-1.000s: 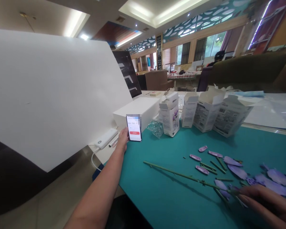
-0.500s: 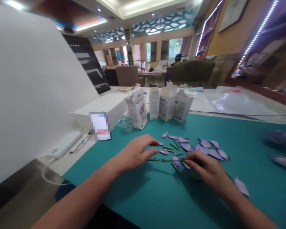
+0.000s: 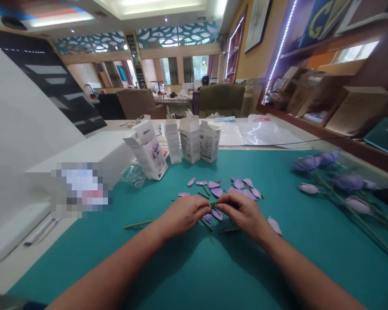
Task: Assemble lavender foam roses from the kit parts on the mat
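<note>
My left hand [image 3: 186,213] and my right hand [image 3: 242,211] meet fingertip to fingertip above the green mat [image 3: 181,275]. Both pinch a small green stem piece [image 3: 213,205] between them; its exact shape is partly covered by fingers. Just beyond lie loose purple petals [image 3: 237,184] and short green stem pieces [image 3: 203,195]. Another green stem [image 3: 139,224] rests on the mat beside my left forearm and runs partly behind it. Close to my right wrist is a single pale purple petal [image 3: 274,225].
Several opened white boxes [image 3: 148,150] stand along the mat's back edge, with crumpled clear plastic [image 3: 134,175] beside them. At the right lie purple flowers [image 3: 347,181] on long green stems. A blurred-out phone-like screen [image 3: 84,185] leans at the left.
My left hand has closed and moved in to meet my right hand at a small green piece. The view has turned right, bringing the purple flowers further into sight.
</note>
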Available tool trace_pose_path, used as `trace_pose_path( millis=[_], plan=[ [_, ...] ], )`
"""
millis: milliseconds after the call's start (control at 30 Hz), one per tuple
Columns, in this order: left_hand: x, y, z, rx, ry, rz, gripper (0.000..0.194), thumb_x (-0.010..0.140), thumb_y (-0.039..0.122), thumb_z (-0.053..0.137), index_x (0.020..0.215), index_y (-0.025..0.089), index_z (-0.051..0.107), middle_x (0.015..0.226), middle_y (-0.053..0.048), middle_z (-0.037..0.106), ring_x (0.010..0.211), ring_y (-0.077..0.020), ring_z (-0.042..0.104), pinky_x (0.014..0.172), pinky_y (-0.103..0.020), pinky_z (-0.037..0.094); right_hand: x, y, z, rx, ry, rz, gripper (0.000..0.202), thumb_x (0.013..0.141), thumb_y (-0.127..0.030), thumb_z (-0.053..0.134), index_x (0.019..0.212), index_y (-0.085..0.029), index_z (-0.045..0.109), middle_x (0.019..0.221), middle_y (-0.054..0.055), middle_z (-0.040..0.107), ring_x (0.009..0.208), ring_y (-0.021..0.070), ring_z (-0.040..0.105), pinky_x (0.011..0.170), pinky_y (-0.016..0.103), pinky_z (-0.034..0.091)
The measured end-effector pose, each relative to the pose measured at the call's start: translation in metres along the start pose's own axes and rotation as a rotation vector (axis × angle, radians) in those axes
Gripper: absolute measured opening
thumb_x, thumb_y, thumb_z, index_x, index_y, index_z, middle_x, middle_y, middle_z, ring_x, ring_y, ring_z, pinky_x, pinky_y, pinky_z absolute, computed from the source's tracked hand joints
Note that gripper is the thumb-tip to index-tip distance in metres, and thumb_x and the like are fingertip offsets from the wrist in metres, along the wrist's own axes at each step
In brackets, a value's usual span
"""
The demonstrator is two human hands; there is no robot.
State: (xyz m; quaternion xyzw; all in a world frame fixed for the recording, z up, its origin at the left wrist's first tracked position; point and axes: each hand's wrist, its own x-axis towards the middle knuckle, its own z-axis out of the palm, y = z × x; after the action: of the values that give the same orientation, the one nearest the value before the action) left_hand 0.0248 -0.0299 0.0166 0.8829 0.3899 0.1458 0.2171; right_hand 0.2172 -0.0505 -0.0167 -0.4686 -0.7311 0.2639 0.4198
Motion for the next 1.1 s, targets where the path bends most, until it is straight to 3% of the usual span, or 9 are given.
trace_pose_path(
  millis=[467,667,833,1100],
  plan=[
    [-0.005,-0.014,0.02,0.094,0.089,0.015,0.03,0.095,0.035,0.038,0.08,0.021,0.06,0.073,-0.002,0.063,0.067,-0.0155,0.056,0.06,-0.025,0.036,0.001,-0.009,0.006,0.068,0.043,0.067,0.015,0.081,-0.024,0.055,0.066,-0.021,0.057,0.064,-0.001,0.059,0.062,0.0138,0.053,0.058,0.025,0.04],
    [-0.006,-0.012,0.017,0.127,0.083,-0.005,0.027,0.095,0.029,0.039,0.085,0.019,0.062,0.077,-0.002,0.062,0.069,-0.0152,0.057,0.061,-0.024,0.038,0.004,-0.01,0.003,0.115,-0.007,0.132,0.016,0.082,-0.029,0.056,0.07,-0.02,0.061,0.064,-0.001,0.058,0.062,0.0133,0.052,0.058,0.024,0.04],
    [-0.007,-0.01,0.014,0.17,0.084,0.011,0.027,0.096,0.026,0.037,0.094,0.018,0.063,0.08,-0.003,0.061,0.072,-0.0155,0.057,0.062,-0.024,0.039,0.005,-0.005,-0.006,0.158,-0.06,0.177,0.028,0.09,-0.035,0.045,0.08,-0.019,0.066,0.068,0.001,0.06,0.064,0.0133,0.053,0.06,0.025,0.041],
    [-0.008,-0.016,0.021,0.198,0.09,0.025,0.032,0.096,0.027,0.033,0.096,0.019,0.064,0.08,-0.005,0.061,0.07,-0.0171,0.058,0.061,-0.025,0.039,0.005,-0.008,0.0,0.063,-0.036,0.141,0.016,0.081,-0.028,0.057,0.068,-0.02,0.061,0.064,-0.001,0.058,0.062,0.0127,0.051,0.06,0.025,0.039]
  ],
)
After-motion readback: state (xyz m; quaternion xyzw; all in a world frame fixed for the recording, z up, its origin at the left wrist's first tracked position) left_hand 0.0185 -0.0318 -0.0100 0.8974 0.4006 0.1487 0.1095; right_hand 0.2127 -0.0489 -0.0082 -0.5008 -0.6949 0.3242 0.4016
